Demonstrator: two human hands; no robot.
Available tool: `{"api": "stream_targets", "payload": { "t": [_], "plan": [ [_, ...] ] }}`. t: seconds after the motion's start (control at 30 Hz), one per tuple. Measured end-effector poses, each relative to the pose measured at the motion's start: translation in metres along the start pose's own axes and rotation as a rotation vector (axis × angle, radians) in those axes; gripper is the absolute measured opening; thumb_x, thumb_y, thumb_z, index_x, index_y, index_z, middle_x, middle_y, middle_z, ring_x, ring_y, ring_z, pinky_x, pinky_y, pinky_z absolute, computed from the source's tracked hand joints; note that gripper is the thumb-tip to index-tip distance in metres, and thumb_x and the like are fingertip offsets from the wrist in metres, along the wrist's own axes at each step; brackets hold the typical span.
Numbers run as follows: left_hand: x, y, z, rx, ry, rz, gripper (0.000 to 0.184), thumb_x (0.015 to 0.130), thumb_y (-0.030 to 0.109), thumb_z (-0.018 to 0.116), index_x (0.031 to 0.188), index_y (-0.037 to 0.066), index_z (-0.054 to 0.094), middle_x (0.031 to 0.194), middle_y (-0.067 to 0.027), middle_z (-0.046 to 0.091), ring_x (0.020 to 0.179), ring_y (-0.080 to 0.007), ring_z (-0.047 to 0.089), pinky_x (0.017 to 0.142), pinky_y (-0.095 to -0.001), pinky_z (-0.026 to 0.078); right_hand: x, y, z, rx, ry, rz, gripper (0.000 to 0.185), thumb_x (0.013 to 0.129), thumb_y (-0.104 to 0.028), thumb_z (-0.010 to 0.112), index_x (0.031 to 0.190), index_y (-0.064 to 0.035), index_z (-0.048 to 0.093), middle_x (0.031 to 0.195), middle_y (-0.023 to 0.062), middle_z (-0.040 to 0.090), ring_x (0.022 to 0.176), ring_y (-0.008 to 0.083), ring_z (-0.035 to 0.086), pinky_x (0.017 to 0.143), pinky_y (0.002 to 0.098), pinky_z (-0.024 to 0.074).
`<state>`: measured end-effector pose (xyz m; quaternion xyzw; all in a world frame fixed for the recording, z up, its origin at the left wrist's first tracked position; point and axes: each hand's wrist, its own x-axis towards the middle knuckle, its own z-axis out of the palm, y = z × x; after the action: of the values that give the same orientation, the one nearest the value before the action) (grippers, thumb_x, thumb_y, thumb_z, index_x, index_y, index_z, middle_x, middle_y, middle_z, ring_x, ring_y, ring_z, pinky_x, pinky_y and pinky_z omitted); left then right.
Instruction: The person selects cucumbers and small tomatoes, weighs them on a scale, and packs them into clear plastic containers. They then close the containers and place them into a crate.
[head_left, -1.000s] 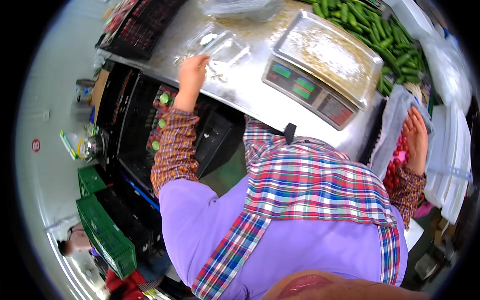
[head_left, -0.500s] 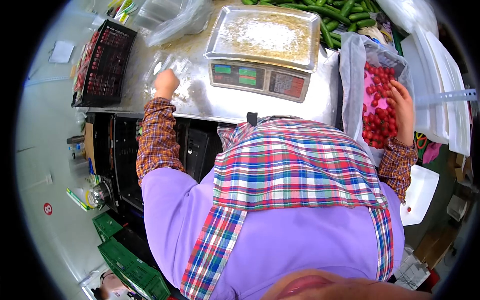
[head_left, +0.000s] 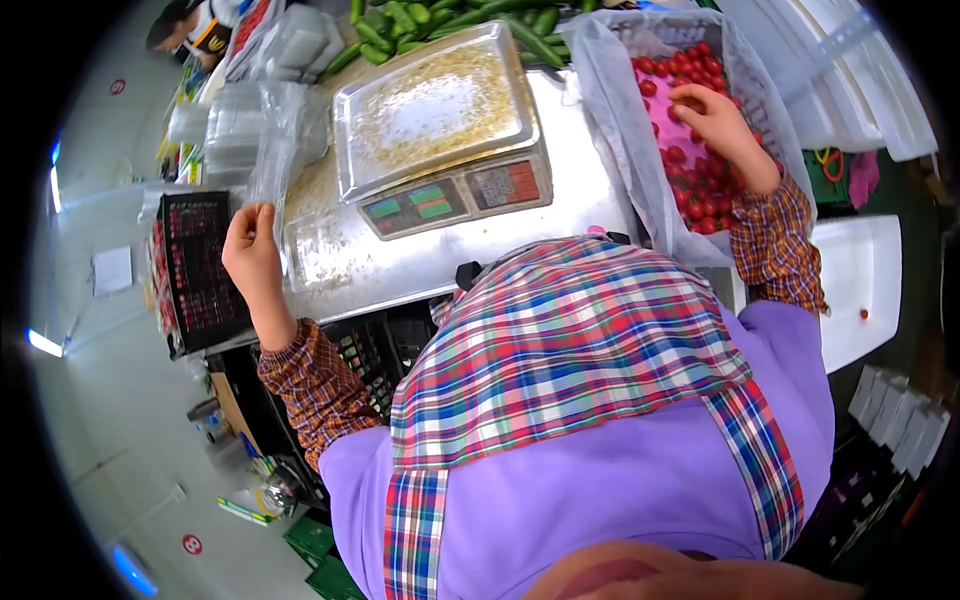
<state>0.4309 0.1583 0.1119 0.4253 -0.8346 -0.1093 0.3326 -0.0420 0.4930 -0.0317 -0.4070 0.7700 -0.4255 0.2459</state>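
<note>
My left hand (head_left: 252, 262) is raised at the left edge of the metal table. Its thumb and fingers are pinched together at a piece of clear plastic (head_left: 283, 215), see-through and hard to outline. My right hand (head_left: 715, 125) is over a crate lined with a whitish plastic bag (head_left: 610, 130). Its fingers are bent, with a cherry tomato (head_left: 673, 113) at the fingertips. Many loose cherry tomatoes (head_left: 705, 185) lie in this crate around a pink sheet (head_left: 652, 98). Between my hands stands a scale (head_left: 455, 205) with a stained steel tray (head_left: 430, 115).
Green cucumbers (head_left: 400, 25) are piled behind the scale. Stacked clear containers (head_left: 235, 125) stand at the back left, above a black crate (head_left: 205, 270) with red produce. A white bin (head_left: 860, 290) is at the right. Another person (head_left: 185, 28) appears at the far left.
My left hand has come up off the tabletop toward the left edge, with clear plastic at its fingers. My right hand has shifted to the far part of the tomato crate. The view has turned.
</note>
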Motion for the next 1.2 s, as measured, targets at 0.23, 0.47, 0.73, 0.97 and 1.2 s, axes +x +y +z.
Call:
{"api": "stream_targets", "payload": {
  "t": [0.23, 0.47, 0.73, 0.97, 1.2],
  "plan": [
    [-0.003, 0.069, 0.129, 0.046, -0.341, 0.504, 0.014, 0.077, 0.015, 0.070, 0.085, 0.006, 0.065, 0.084, -0.0095, 0.065, 0.078, -0.0263, 0.060, 0.068, -0.0322, 0.047, -0.008, -0.004, 0.001, -0.026, 0.021, -0.096, 0.022, 0.085, -0.009, 0.060, 0.106, -0.0016, 0.060, 0.092, 0.0007, 0.062, 0.079, 0.0081, 0.054, 0.073, 0.0234, 0.0453],
    [-0.007, 0.069, 0.162, 0.016, -0.637, 0.535, 0.022, 0.074, 0.021, 0.071, 0.087, 0.004, 0.065, 0.089, -0.0127, 0.065, 0.086, -0.0326, 0.058, 0.078, -0.0396, 0.045, -0.009, -0.002, 0.003, -0.135, 0.013, -0.144, 0.026, 0.080, -0.007, 0.060, 0.106, -0.0002, 0.059, 0.093, 0.0080, 0.062, 0.078, 0.0155, 0.058, 0.072, 0.0281, 0.0476],
    [0.039, 0.081, 0.165, -0.210, -0.516, 0.281, 0.019, 0.080, 0.016, 0.068, 0.093, 0.003, 0.066, 0.088, -0.0116, 0.067, 0.080, -0.0231, 0.062, 0.069, -0.0321, 0.049, -0.015, 0.003, -0.007, -0.412, -0.046, -0.087, 0.027, 0.079, -0.011, 0.062, 0.105, -0.0019, 0.060, 0.099, 0.0145, 0.062, 0.084, 0.0264, 0.061, 0.074, 0.0339, 0.0490],
    [0.150, 0.073, 0.189, -0.250, -0.591, 0.166, 0.015, 0.084, 0.012, 0.062, 0.092, -0.001, 0.064, 0.072, -0.0079, 0.064, 0.067, -0.0134, 0.062, 0.059, -0.0268, 0.048, -0.034, -0.034, -0.008, -0.382, -0.069, -0.060, 0.028, 0.077, -0.015, 0.062, 0.103, -0.0029, 0.059, 0.098, 0.0163, 0.059, 0.087, 0.0333, 0.059, 0.075, 0.0403, 0.0484],
    [0.264, 0.052, 0.288, 0.271, 0.046, 1.132, 0.025, 0.077, 0.027, 0.064, 0.082, 0.003, 0.068, 0.078, -0.0192, 0.064, 0.077, -0.0355, 0.062, 0.071, -0.0428, 0.050, -0.054, -0.066, -0.018, -0.403, -0.062, -0.006, 0.029, 0.076, -0.013, 0.063, 0.102, -0.0023, 0.058, 0.096, 0.0167, 0.059, 0.090, 0.0351, 0.057, 0.076, 0.0412, 0.0473]
  ]
}}
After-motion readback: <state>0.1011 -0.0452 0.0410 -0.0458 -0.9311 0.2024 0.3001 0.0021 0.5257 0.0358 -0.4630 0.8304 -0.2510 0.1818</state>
